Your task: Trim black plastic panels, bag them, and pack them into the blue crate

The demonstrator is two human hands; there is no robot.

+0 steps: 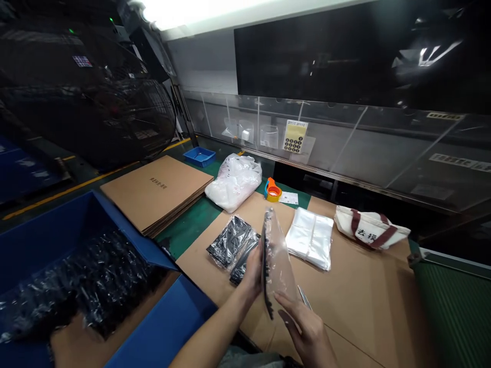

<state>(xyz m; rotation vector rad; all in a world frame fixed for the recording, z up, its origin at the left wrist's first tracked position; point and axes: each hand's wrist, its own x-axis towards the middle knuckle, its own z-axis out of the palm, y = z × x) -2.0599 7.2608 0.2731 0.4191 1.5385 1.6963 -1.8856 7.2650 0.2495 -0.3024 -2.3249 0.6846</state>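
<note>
Both my hands hold up one clear plastic bag (278,260) with a flat black part (266,266) along its left edge, standing on end above the cardboard sheet (360,296). My left hand (253,271) grips the black part's left side. My right hand (307,329) holds the bag's lower right, fingers against the plastic. Just left of my left hand lie two bagged black parts (232,244). A stack of empty clear bags (311,236) lies to the right of the held bag.
A blue bin (76,225) at the left holds several bagged black parts. Flat cardboard sheets (157,191), a white plastic sack (235,181), an orange tape dispenser (272,190), a canvas tote (370,230) and a small blue tray (199,156) lie further back. A large fan (115,117) stands at the left.
</note>
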